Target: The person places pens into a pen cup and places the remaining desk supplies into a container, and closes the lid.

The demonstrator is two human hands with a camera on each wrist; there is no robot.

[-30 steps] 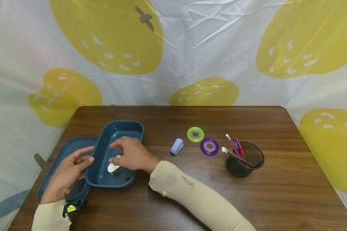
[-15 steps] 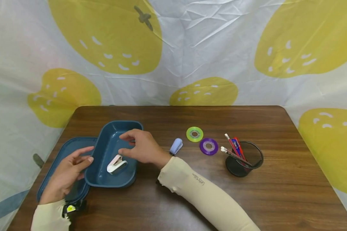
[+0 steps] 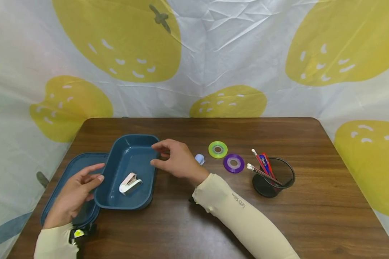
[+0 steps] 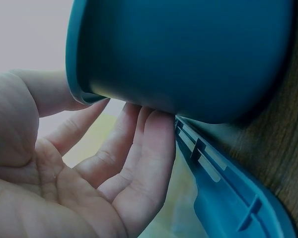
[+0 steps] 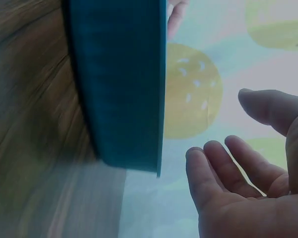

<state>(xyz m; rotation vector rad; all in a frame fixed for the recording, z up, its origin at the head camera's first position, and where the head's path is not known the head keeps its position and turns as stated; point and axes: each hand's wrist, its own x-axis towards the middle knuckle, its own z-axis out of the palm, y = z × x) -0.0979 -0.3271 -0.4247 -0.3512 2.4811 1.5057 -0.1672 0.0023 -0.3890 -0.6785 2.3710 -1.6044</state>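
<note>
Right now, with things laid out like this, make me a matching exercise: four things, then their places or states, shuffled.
Things:
1. white stapler
2. pencil cup
3. purple ring
4. right hand

Places or states:
A. relaxed, holding nothing
B. beside the green ring
C. inside the blue box
D. black, holding pencils

Pairs: 1-C, 2-D, 3-B, 4-A

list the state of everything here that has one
Blue container, open, upright
Lid, off the container
White stapler, arms apart, in the container
Light blue stapler, partly hidden, cannot tell
Green disc, flat
Purple disc, flat
Pen cup, upright, holding pencils and pens
Left hand, touching the container
Right hand, holding nothing
</note>
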